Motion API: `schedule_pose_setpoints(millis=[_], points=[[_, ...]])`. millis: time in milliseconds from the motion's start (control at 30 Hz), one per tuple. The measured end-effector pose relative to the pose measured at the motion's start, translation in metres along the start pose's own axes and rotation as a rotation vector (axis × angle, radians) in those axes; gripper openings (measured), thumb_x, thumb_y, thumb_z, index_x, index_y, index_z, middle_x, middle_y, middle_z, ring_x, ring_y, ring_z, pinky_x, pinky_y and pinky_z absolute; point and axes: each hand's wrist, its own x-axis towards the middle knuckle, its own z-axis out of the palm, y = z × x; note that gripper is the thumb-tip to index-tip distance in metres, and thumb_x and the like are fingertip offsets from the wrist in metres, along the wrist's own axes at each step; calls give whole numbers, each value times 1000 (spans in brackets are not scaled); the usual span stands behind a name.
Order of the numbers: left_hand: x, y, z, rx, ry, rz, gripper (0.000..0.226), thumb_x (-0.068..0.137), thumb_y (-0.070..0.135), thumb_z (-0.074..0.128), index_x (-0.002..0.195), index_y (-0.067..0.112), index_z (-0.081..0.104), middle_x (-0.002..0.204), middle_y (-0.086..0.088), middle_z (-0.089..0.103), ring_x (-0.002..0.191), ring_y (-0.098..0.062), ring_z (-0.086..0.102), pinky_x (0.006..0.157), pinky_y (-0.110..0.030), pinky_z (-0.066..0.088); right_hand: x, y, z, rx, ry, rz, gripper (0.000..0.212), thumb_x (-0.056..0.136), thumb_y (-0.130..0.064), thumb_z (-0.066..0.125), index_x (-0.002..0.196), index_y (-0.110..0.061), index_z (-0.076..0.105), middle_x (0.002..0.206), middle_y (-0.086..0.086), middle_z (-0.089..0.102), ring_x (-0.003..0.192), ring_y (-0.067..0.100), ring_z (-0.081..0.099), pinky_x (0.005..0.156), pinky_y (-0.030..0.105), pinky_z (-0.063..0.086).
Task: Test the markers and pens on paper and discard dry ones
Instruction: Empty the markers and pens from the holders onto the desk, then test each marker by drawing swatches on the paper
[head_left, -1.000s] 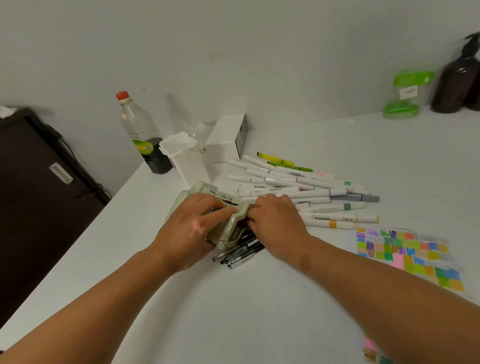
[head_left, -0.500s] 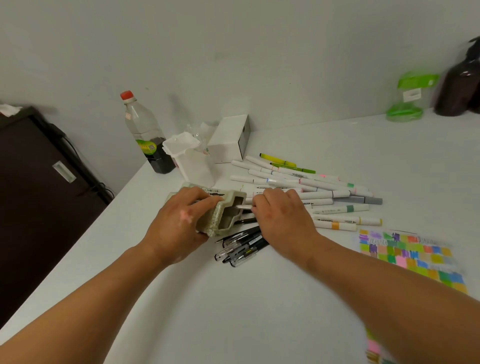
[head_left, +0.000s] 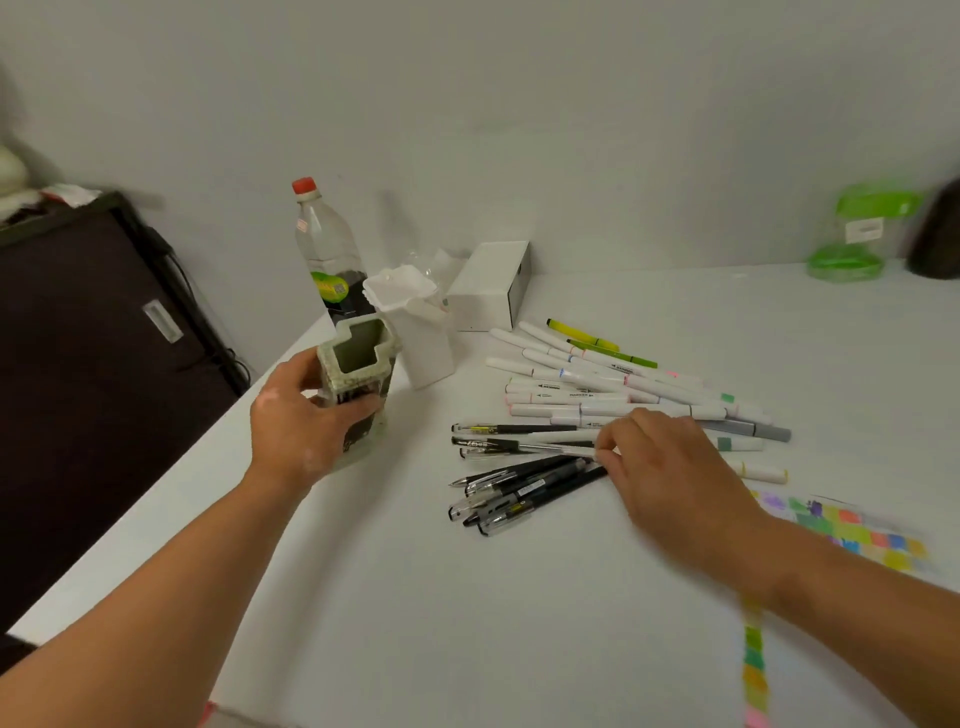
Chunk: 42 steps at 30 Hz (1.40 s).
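Body, person, two entries.

1. Left hand (head_left: 304, 431): bare. Two small glossy spots on its back, behind the fingers (head_left: 363, 408). Left forearm (head_left: 156, 597): bare along its whole visible length, running back from the fingers to the frame edge.

2. Right hand (head_left: 670, 467): bare, its outline softened by blur. Finer detail is unreadable. Right forearm (head_left: 857, 618): bare from behind the fingers to the frame edge, with blurred margins.
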Motion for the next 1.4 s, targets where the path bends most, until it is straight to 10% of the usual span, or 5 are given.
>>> schedule_pose_setpoints(millis=[300,533,733,900,1400], points=[[0,-9,25,-409,83,-343,57,66,19,92,114,30,64,104,8,73,96,-11,69,75,-31,59,-32,6,-13,10,-135,-189,33,69,-3,86,81,-23,63,82,-8,52,73,14,46,57,33,51],[-9,3,18,-100,80,-414,83,63,47,90,128,19,47,121,0,57,111,-23,57,91,-42,52,-18,0,1,55,-365,29,30,101,-42,43,122,-26,57,113,-6,59,106,20,54,94,36,41],[-129,32,48,312,-218,500,73,80,70,58,134,23,49,137,-5,46,128,-26,43,108,-38,37,-16,-12,-6,76,-418,111,29,101,-45,41,123,-29,50,119,-6,54,107,18,49,97,33,39],[-123,48,97,664,-669,425,92,75,94,5,152,47,-12,165,6,-17,151,-22,-21,121,-58,-7,-27,-5,-38,44,-406,207,42,96,-53,48,132,-32,44,125,-8,46,111,16,48,96,31,43],[-64,58,157,703,-756,497,82,79,87,4,153,51,1,165,10,11,152,-21,5,120,-53,9,-115,43,-81,117,-432,302,34,93,-62,50,120,-41,56,121,-28,46,113,-7,42,100,15,36]])
